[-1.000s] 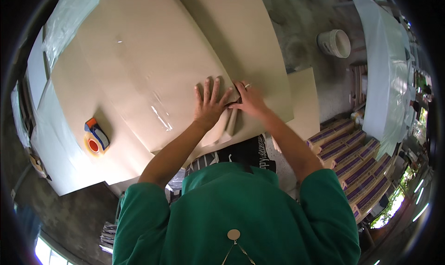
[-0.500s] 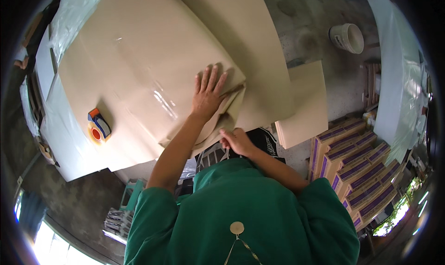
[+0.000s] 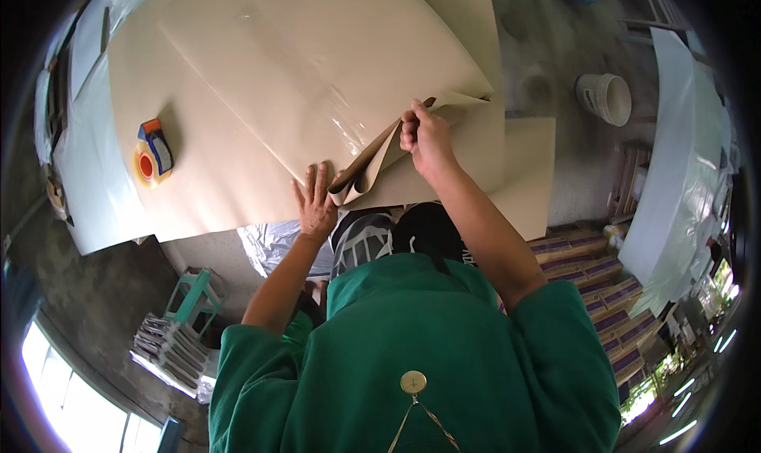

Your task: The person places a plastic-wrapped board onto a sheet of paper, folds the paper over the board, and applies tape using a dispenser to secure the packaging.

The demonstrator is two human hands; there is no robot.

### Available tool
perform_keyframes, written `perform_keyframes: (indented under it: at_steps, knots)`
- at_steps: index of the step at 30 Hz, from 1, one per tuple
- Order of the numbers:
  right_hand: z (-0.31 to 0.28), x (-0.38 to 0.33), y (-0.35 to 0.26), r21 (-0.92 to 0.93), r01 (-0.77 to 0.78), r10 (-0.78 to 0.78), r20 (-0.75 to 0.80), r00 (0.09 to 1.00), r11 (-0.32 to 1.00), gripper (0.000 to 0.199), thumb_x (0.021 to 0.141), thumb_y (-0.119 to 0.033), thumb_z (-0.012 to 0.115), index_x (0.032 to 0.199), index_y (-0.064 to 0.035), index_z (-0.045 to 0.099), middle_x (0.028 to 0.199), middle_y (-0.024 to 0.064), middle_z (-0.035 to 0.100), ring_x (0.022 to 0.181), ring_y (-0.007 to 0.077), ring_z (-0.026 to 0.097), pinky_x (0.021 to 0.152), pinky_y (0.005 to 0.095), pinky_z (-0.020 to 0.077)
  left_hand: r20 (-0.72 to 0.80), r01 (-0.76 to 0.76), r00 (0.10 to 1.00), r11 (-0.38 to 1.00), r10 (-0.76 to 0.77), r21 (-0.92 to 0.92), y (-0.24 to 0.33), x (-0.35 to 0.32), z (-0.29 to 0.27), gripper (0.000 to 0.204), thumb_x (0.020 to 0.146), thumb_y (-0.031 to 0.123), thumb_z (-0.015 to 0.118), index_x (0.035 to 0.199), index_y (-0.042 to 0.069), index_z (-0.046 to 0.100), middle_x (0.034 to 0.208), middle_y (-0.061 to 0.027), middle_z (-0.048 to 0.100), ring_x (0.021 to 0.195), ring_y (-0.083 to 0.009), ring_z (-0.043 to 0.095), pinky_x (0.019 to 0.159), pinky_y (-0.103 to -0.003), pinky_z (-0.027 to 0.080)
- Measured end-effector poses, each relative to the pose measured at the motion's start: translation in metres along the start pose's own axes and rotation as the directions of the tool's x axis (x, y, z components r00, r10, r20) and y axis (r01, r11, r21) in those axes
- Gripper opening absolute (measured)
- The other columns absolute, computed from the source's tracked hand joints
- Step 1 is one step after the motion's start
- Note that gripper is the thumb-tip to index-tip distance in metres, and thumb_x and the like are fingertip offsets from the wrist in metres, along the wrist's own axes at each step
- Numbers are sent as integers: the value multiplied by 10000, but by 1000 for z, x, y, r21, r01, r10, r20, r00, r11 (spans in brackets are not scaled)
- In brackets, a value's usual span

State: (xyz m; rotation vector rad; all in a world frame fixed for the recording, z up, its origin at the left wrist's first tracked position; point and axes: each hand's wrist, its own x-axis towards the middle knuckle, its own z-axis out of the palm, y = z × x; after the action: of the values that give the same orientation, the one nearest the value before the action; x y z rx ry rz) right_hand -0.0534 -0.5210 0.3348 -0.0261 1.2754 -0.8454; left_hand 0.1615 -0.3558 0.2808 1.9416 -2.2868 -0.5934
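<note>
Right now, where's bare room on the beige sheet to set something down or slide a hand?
Free: the broad stretch of beige sheet between the tape dispenser and the lifted fold. Also the flat strip right of the right hand, toward the bucket. Crowded: the near edge, where the left hand presses flat and the right hand pinches the curled corner.

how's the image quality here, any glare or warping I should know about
Head view: strong fisheye bending, with the table edge curving and black corners; white glare streaks on the glossy beige sheet just left of the right hand; windows at lower left are blown out; the left hand and tape dispenser look sharp, with soft shadows.
</note>
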Motion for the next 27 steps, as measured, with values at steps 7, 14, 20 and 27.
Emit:
perform_keyframes:
  at_steps: [7,14,20,27]
  knots:
    - [23,15,-10,-97,65,-80,-170,982,993,335,904,-265,431,677,-27,499,517,37,468,406,115,410,367,234,291,-131,55,989,989,-73,-136,42,35,-41,676,598,478,745,998,-11,506,930,-140,524,849,-263,514,751,-383,351]
    - [-31,14,0,-604,623,-786,-10,618,497,517,811,-391,600,1101,15,467,1094,182,474,971,203,471,831,309,389,-95,-236,971,820,219,-521,7,104,-51,103,735,206,683,714,131,617,529,-43,518,483,-209,470,627,-311,331]
    - [-48,40,-3,-862,501,-726,393,565,-76,1317,561,-638,690,1341,55,-113,1387,318,-106,1296,440,-132,1036,529,-29,-92,-163,987,783,135,-601,4,105,-42,159,724,238,699,697,111,607,530,-49,510,483,-219,451,647,-315,344]
    - [-19,45,-1,-938,171,-674,338,657,-302,1268,585,-685,622,1348,77,-45,1387,335,-77,1297,473,-56,1027,577,29,-418,84,888,962,-191,-261,15,99,-27,532,643,355,752,1055,94,539,906,-71,548,878,-269,499,833,-376,344]
